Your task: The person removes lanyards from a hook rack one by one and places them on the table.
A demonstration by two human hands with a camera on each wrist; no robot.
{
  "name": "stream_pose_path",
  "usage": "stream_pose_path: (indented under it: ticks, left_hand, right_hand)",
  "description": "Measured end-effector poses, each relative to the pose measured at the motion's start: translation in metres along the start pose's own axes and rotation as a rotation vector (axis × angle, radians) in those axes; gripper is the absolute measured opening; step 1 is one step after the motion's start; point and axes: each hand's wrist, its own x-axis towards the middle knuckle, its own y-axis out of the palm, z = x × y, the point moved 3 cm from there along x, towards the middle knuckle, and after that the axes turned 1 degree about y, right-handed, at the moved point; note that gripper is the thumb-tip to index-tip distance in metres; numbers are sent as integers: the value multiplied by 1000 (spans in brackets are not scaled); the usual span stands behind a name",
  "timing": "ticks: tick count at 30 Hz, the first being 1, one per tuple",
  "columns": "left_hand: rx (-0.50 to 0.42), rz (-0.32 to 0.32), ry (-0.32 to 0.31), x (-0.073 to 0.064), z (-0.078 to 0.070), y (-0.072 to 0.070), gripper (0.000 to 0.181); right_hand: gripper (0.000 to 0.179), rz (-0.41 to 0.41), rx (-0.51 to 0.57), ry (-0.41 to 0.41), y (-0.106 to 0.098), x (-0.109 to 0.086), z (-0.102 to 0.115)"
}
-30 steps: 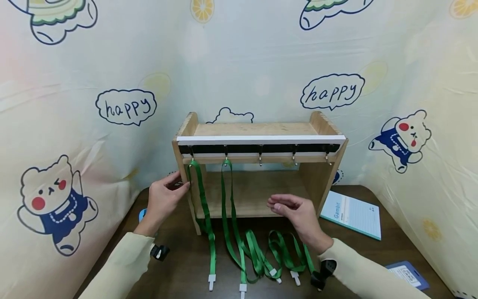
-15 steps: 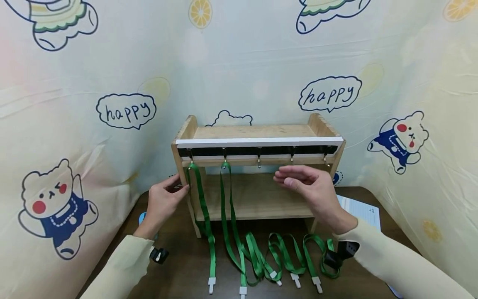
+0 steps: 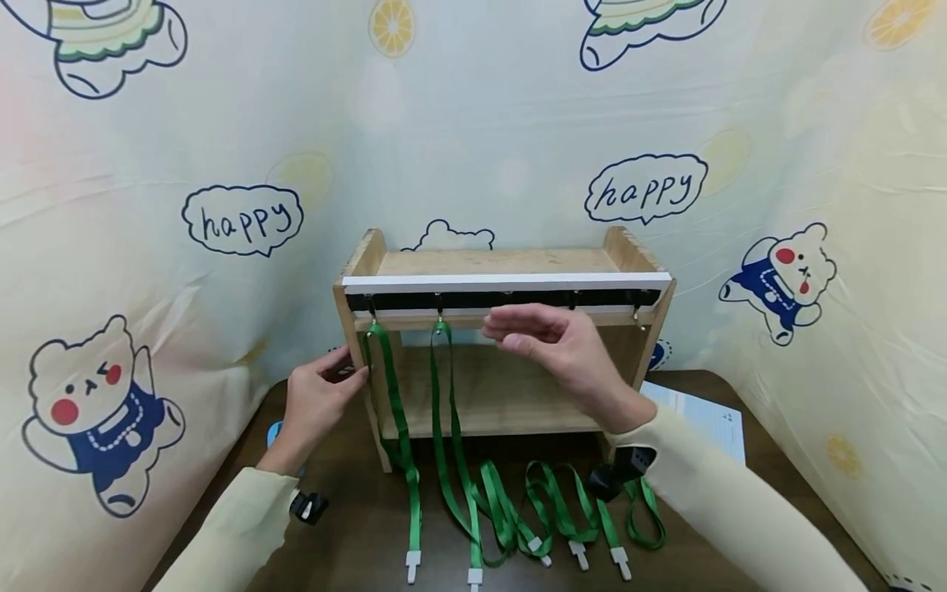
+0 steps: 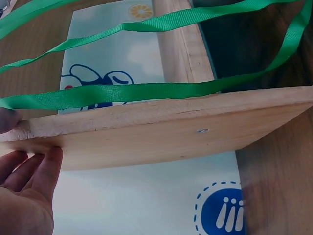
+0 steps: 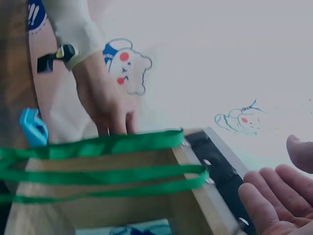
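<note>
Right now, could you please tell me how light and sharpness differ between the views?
Head view: fairly even light, with the table darker beneath the wooden shelf; left wrist view: weave on a green lanyard reads crisply, upper right corner dim; right wrist view: hazier and softer, the backdrop washed out and the right hand slightly blurred.

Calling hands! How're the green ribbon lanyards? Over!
Left hand pinches side of boxy wooden rack. Right hand empty, partly hiding some of the silver metal hooks (head view). Two green ribbon lanyards hung; others on brown table.
</note>
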Motion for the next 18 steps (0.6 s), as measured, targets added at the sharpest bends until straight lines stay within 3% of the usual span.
stream_pose_path:
  ticks: [7,13,18]
  left_hand:
    - [-3,-3,4,0,1,2,52]
    - [-9,0,-1,-2,0,2,52]
    - [-10,-1,1,-2,-1,0,52]
  right_hand:
    - [39,3,19,30,27,5,-22]
    - [38,-37,-23,130,36,10,-42]
    - [38,-33,96,216,40,18,-63]
